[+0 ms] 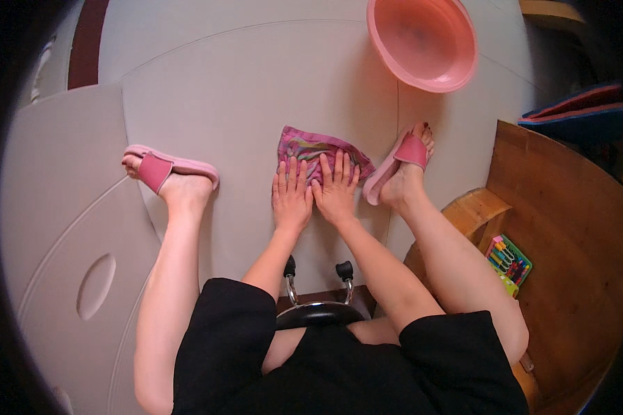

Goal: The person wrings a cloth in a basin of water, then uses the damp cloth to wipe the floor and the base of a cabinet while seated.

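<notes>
A pink patterned cloth (316,148) lies spread and creased on the pale tiled floor (249,88), between my two feet. My left hand (292,194) is flat, palm down, its fingers over the cloth's lower left part. Beside it my right hand (337,189) presses flat on the lower right part, fingers apart. The thumbs nearly meet. Neither hand grips the cloth; both palms are hidden. Beyond the cloth, at the upper right, stands a pink plastic basin (464,67) that seems to hold some liquid.
Pink slippers (156,171) are on my feet. A low stool with black casters (344,271) is under me. At the right stands wooden furniture (566,207) with a colourful bead toy (509,262); a pale padded panel (57,207) is at the left.
</notes>
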`<control>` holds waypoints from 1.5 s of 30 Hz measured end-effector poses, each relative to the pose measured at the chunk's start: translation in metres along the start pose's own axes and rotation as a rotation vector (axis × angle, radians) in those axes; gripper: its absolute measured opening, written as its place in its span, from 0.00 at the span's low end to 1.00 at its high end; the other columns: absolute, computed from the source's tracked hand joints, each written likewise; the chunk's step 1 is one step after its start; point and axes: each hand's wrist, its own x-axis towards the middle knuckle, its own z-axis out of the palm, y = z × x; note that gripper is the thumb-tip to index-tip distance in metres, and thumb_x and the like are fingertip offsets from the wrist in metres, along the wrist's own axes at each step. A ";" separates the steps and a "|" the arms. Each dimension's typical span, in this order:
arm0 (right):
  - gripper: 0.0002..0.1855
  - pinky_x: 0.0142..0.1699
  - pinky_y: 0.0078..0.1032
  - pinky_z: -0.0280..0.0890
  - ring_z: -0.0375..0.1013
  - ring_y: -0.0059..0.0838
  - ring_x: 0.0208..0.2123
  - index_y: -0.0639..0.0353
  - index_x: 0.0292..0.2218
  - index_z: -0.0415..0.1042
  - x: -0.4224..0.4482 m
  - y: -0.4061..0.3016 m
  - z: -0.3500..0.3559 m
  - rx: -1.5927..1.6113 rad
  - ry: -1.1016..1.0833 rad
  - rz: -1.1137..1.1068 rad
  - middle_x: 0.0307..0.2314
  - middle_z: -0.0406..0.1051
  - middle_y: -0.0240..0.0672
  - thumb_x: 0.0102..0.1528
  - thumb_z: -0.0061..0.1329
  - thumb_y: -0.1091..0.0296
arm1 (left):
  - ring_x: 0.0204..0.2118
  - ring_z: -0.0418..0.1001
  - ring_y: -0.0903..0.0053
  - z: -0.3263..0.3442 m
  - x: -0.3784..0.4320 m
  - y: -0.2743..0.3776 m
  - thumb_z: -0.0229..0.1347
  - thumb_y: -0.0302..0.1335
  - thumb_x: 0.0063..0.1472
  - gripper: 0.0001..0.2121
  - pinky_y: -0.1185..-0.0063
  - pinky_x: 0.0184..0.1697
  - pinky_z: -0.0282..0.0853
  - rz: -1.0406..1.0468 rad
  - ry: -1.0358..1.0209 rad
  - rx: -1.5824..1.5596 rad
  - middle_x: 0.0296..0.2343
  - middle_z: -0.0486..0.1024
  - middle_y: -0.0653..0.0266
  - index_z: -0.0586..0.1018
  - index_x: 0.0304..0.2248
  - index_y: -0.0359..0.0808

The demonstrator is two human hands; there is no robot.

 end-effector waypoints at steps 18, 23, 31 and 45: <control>0.13 0.43 0.35 0.63 0.66 0.45 0.39 0.56 0.33 0.67 -0.121 -0.034 0.010 0.234 -0.507 0.101 0.38 0.66 0.44 0.42 0.46 0.77 | 0.42 0.65 0.56 0.022 -0.138 -0.032 0.49 0.16 0.46 0.16 0.67 0.44 0.64 -0.161 -0.183 -0.379 0.39 0.63 0.50 0.72 0.37 0.36; 0.16 0.36 0.34 0.64 0.69 0.44 0.32 0.61 0.34 0.64 -0.089 -0.009 -0.037 0.333 -0.395 0.031 0.28 0.68 0.46 0.40 0.47 0.79 | 0.43 0.65 0.56 -0.031 -0.099 -0.007 0.48 0.16 0.47 0.13 0.67 0.44 0.64 -0.001 -0.178 -0.305 0.39 0.64 0.51 0.73 0.35 0.38; 0.15 0.36 0.29 0.66 0.72 0.38 0.33 0.62 0.34 0.71 -0.068 -0.076 -0.219 -0.003 -0.414 -0.106 0.27 0.73 0.43 0.41 0.53 0.68 | 0.39 0.67 0.62 -0.182 -0.111 0.009 0.57 0.26 0.46 0.18 0.71 0.41 0.66 0.344 0.083 -0.338 0.37 0.66 0.52 0.71 0.39 0.37; 0.23 0.25 0.27 0.68 0.73 0.32 0.27 0.63 0.36 0.59 -0.138 -0.156 -0.334 0.310 -0.169 -0.307 0.30 0.69 0.46 0.42 0.57 0.67 | 0.32 0.69 0.80 -0.284 -0.189 0.036 0.54 0.28 0.51 0.29 0.82 0.34 0.66 0.302 -0.023 -0.655 0.32 0.70 0.62 0.60 0.52 0.36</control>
